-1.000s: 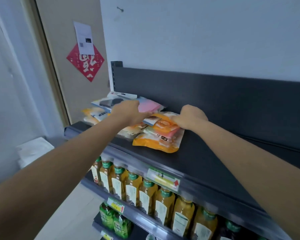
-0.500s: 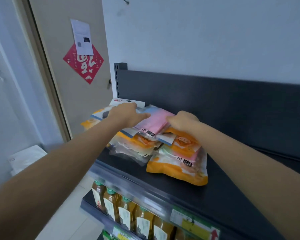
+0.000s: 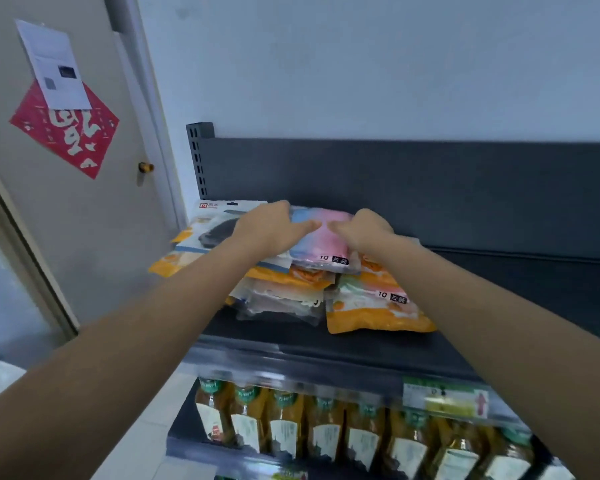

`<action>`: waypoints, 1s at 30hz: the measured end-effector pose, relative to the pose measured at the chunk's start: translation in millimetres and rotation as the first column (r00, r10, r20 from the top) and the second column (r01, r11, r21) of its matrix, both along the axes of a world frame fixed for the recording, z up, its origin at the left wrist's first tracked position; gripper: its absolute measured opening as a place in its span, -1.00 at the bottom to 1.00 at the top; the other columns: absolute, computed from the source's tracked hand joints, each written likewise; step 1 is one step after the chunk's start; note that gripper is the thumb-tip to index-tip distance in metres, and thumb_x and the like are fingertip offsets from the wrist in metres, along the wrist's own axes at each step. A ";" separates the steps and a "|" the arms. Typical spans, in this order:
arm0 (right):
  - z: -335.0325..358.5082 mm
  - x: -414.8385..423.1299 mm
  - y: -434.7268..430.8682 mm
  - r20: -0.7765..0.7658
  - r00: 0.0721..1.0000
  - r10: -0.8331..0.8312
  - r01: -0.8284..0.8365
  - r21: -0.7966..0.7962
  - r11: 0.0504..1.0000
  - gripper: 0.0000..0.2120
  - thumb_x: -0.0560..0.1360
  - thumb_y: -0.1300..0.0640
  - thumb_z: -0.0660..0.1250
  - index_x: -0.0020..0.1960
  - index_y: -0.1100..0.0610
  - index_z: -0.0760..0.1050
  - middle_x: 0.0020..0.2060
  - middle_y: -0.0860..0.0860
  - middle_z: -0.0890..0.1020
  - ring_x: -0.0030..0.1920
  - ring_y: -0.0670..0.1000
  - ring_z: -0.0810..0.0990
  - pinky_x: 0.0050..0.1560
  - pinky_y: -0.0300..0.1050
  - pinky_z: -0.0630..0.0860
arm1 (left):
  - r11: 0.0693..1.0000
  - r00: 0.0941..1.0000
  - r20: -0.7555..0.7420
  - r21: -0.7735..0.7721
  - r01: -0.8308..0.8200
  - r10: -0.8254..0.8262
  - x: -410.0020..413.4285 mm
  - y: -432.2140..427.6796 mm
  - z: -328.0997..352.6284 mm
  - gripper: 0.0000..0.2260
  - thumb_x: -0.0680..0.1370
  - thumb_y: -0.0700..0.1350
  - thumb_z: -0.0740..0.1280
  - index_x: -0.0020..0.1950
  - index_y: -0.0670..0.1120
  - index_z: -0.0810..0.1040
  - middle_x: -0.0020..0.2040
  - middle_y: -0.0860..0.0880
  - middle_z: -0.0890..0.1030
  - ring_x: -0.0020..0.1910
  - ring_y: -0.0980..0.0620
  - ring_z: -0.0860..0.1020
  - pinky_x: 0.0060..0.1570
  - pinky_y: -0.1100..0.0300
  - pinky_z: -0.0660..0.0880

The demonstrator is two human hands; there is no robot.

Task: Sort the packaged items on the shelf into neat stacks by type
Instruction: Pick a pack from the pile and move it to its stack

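The packets sit bunched at the left end of the top shelf (image 3: 361,348), overlapping at odd angles, so nothing reads as a neat stack yet. The pink packet (image 3: 326,245) lies on top of everything, bridging the mixed pile (image 3: 284,292) on the left and the orange packet (image 3: 378,315) on the right. I judge that is why I go for it first: it is the only one free to lift without dragging others along. I take it with both hands because it is soft and wide, and a grip at each end should keep it flat.

My left hand (image 3: 271,230) is on the packet's left part, thumb laid along the top and pointing inward, fingers curled down over the far edge. My right hand (image 3: 361,230) mirrors it on the right part, thumb toward the centre, fingers bent over the back. The fingertips are hidden behind the knuckles, but both hands look closed round the packet rather than resting flat. The packet is in contact with the ones beneath it.
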State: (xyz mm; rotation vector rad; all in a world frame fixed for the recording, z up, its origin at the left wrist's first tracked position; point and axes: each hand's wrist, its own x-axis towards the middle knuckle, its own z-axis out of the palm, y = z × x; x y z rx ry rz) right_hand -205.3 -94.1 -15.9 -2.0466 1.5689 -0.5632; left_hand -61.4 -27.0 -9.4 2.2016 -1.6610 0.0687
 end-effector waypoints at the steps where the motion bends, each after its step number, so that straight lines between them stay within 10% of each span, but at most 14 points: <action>1: 1.6 -5.1 5.4 0.017 1.000 -0.014 0.014 0.010 1.000 -0.69 0.52 -0.04 0.23 -0.25 0.18 0.41 -0.42 0.06 0.52 -0.27 0.09 0.53 -0.41 -0.15 0.33 | 1.000 1.000 -0.008 -0.005 0.022 -0.022 -4.3 0.6 0.7 -0.37 0.51 0.33 0.18 0.39 -0.11 0.40 0.34 -0.09 0.50 0.28 -0.12 0.47 0.15 0.02 0.41; 8: 11.5 -61.2 19.3 0.148 0.978 -0.145 0.148 -0.010 0.989 -0.75 0.51 0.05 0.34 -0.06 0.21 0.37 -0.42 0.05 0.47 -0.40 -0.01 0.43 -0.28 -0.12 0.40 | 0.982 0.982 -0.030 -0.038 0.186 -0.187 -56.0 -2.8 9.8 -0.38 0.51 0.35 0.16 0.35 -0.10 0.42 0.27 -0.08 0.53 0.19 -0.12 0.51 0.05 0.03 0.44; 16: 5.9 -161.6 -1.4 0.203 0.946 -0.253 0.255 0.019 0.967 -0.52 0.48 0.01 0.36 0.25 0.30 0.40 -0.24 0.04 0.46 -0.11 0.10 0.47 -0.25 -0.12 0.38 | 0.950 0.947 -0.078 -0.045 0.308 -0.310 -147.0 -23.1 10.6 -0.37 0.49 0.36 0.18 0.30 -0.12 0.44 0.23 -0.08 0.55 0.15 -0.12 0.52 -0.01 0.05 0.43; 25: -2.5 -303.0 -44.4 0.310 0.913 -0.264 0.234 0.131 0.963 -0.66 0.46 0.06 0.38 0.08 0.25 0.39 -0.34 0.08 0.43 -0.42 0.05 0.41 -0.29 -0.08 0.41 | 0.954 0.933 -0.198 -0.058 0.293 -0.299 -285.6 -67.5 -9.9 -0.49 0.48 0.34 0.22 0.08 -0.09 0.49 0.07 -0.06 0.61 0.01 -0.09 0.56 -0.16 0.11 0.39; 30: -6.0 -379.6 -65.6 0.362 0.900 -0.245 0.193 0.173 0.966 -0.64 0.46 0.06 0.40 0.12 0.23 0.37 -0.11 0.11 0.49 -0.14 0.13 0.53 -0.07 0.05 0.54 | 0.959 0.929 -0.240 -0.052 0.278 -0.282 -364.7 -79.9 -14.3 -0.47 0.50 0.30 0.23 0.21 -0.11 0.49 0.14 -0.08 0.62 0.09 -0.12 0.58 -0.12 0.13 0.37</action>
